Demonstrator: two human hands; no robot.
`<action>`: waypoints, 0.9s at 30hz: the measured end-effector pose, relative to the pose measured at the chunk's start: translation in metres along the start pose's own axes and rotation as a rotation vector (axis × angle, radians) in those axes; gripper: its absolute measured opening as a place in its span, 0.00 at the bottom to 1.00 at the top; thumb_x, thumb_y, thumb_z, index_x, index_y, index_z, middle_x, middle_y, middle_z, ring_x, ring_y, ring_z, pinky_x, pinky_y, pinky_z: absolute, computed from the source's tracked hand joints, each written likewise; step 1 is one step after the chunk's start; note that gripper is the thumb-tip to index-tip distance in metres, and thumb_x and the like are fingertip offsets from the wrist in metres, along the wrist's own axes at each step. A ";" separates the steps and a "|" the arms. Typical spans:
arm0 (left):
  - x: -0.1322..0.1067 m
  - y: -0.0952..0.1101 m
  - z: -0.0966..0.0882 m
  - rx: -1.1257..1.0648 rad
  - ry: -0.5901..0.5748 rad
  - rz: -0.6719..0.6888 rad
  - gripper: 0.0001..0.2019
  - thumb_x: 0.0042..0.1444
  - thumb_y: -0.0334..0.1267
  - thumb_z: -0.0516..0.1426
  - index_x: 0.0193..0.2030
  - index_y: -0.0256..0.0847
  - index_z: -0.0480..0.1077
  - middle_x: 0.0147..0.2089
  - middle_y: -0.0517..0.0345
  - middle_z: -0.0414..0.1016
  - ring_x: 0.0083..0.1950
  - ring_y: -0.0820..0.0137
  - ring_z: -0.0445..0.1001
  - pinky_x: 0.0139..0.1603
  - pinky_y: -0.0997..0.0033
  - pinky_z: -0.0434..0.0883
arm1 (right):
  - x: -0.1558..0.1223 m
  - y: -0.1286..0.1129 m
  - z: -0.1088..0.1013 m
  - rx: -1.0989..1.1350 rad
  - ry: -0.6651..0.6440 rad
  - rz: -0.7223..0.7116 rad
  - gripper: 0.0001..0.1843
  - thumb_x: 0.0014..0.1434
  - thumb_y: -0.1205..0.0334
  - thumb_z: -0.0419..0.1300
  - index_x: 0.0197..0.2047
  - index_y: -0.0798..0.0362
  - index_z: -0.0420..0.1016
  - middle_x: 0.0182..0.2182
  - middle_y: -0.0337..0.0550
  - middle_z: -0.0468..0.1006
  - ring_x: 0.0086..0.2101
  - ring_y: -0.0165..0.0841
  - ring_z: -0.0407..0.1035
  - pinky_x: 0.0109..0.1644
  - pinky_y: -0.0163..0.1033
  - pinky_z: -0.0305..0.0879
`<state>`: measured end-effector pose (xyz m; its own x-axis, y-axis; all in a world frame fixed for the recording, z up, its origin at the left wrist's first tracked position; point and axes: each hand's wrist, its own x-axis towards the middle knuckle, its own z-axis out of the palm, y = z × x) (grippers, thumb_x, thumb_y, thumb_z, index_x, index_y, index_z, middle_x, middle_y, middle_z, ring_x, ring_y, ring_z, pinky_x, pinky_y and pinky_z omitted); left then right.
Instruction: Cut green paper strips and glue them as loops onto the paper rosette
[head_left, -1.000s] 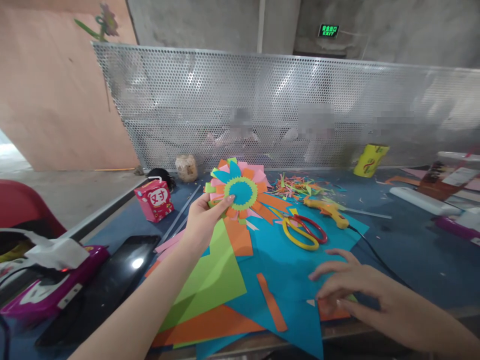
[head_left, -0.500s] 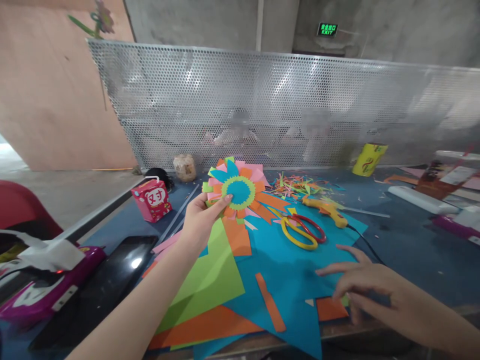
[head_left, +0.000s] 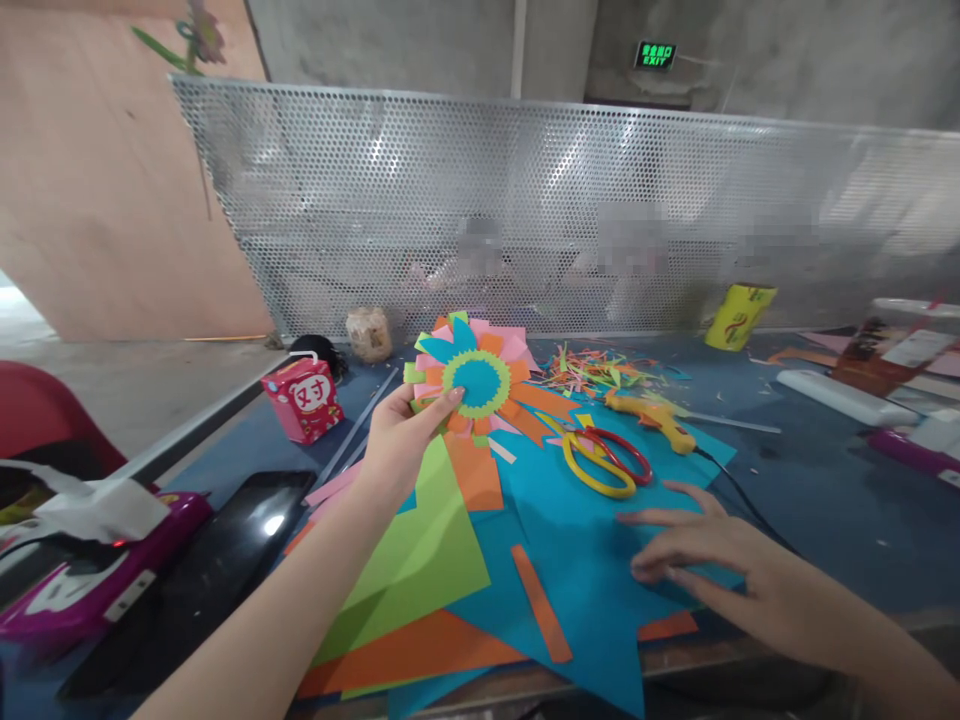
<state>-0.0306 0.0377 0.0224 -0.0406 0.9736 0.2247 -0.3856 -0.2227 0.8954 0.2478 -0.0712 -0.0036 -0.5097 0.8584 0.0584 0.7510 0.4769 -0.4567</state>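
Note:
My left hand (head_left: 409,425) pinches the left edge of a paper flower (head_left: 478,385), its thumb on the front. The flower has a blue centre, a zigzag green ring and orange, pink, green and blue petals. My right hand (head_left: 697,550) hovers over blue paper (head_left: 577,535), fingers spread, holding nothing. Scissors (head_left: 604,465) with yellow and red handles lie right of the flower. Beyond them rests a yellow glue gun (head_left: 652,418) with a black cord. An orange paper strip (head_left: 541,605) lies on the blue paper. Green paper (head_left: 427,545) sits under my left forearm.
Paper scraps (head_left: 592,368) are heaped behind the glue gun. At the left are a red drink carton (head_left: 302,400), a black phone or tablet (head_left: 202,570) and a purple power strip (head_left: 112,590). A perforated metal screen (head_left: 525,210) borders the table's back.
My right hand has moved left and slightly up over the blue paper. My left hand keeps the paper flower in the same place.

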 end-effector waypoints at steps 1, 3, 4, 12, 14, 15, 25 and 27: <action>0.000 0.000 0.000 0.000 -0.001 -0.003 0.14 0.33 0.36 0.67 0.29 0.36 0.73 0.29 0.58 0.77 0.30 0.74 0.74 0.34 0.75 0.72 | 0.002 0.000 0.002 -0.013 0.004 0.002 0.11 0.58 0.59 0.51 0.41 0.46 0.73 0.42 0.41 0.76 0.53 0.40 0.60 0.61 0.59 0.38; 0.000 0.001 0.000 0.002 -0.007 -0.008 0.13 0.33 0.36 0.66 0.29 0.36 0.72 0.29 0.59 0.77 0.31 0.74 0.74 0.34 0.75 0.72 | 0.005 0.001 0.005 -0.038 -0.003 0.011 0.13 0.58 0.57 0.50 0.44 0.44 0.72 0.45 0.41 0.74 0.54 0.40 0.59 0.61 0.59 0.35; 0.000 0.001 0.000 0.003 -0.011 -0.008 0.13 0.34 0.36 0.66 0.29 0.36 0.72 0.29 0.59 0.77 0.30 0.74 0.74 0.34 0.76 0.72 | 0.006 0.001 0.006 -0.048 -0.011 0.015 0.14 0.59 0.57 0.50 0.45 0.43 0.71 0.46 0.41 0.74 0.54 0.40 0.57 0.61 0.59 0.33; 0.000 0.000 0.000 -0.002 -0.017 -0.001 0.12 0.36 0.35 0.66 0.30 0.37 0.73 0.29 0.59 0.77 0.30 0.75 0.74 0.33 0.77 0.72 | 0.012 -0.002 0.012 -0.020 0.000 0.010 0.19 0.59 0.62 0.47 0.53 0.40 0.64 0.52 0.38 0.68 0.56 0.39 0.54 0.61 0.58 0.38; 0.000 0.000 0.000 -0.005 -0.021 0.000 0.12 0.36 0.35 0.66 0.30 0.37 0.73 0.29 0.59 0.77 0.30 0.75 0.74 0.33 0.77 0.72 | 0.011 -0.002 0.012 -0.017 0.008 0.007 0.20 0.59 0.63 0.47 0.54 0.40 0.63 0.52 0.38 0.68 0.57 0.39 0.53 0.61 0.58 0.39; 0.000 0.000 0.000 -0.009 -0.022 0.001 0.12 0.35 0.35 0.66 0.30 0.36 0.73 0.29 0.59 0.77 0.30 0.75 0.74 0.32 0.77 0.72 | 0.009 -0.002 0.012 -0.012 0.009 -0.015 0.20 0.59 0.64 0.47 0.53 0.40 0.63 0.52 0.38 0.68 0.57 0.39 0.53 0.61 0.57 0.38; -0.001 -0.001 0.000 -0.015 -0.008 -0.008 0.12 0.34 0.35 0.66 0.29 0.36 0.73 0.29 0.60 0.77 0.29 0.76 0.73 0.32 0.77 0.72 | -0.032 0.010 0.011 0.233 0.004 -0.101 0.10 0.55 0.67 0.51 0.36 0.46 0.72 0.26 0.40 0.77 0.49 0.40 0.64 0.61 0.57 0.39; 0.000 -0.001 0.001 -0.019 -0.002 -0.007 0.13 0.33 0.35 0.66 0.29 0.36 0.73 0.29 0.59 0.77 0.29 0.75 0.74 0.32 0.77 0.72 | -0.032 0.008 0.010 0.238 0.046 -0.119 0.10 0.56 0.66 0.50 0.36 0.45 0.71 0.23 0.39 0.76 0.47 0.39 0.65 0.61 0.57 0.39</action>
<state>-0.0297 0.0374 0.0220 -0.0359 0.9751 0.2191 -0.4031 -0.2147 0.8896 0.2660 -0.0965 -0.0184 -0.5649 0.8092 0.1617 0.5643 0.5218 -0.6398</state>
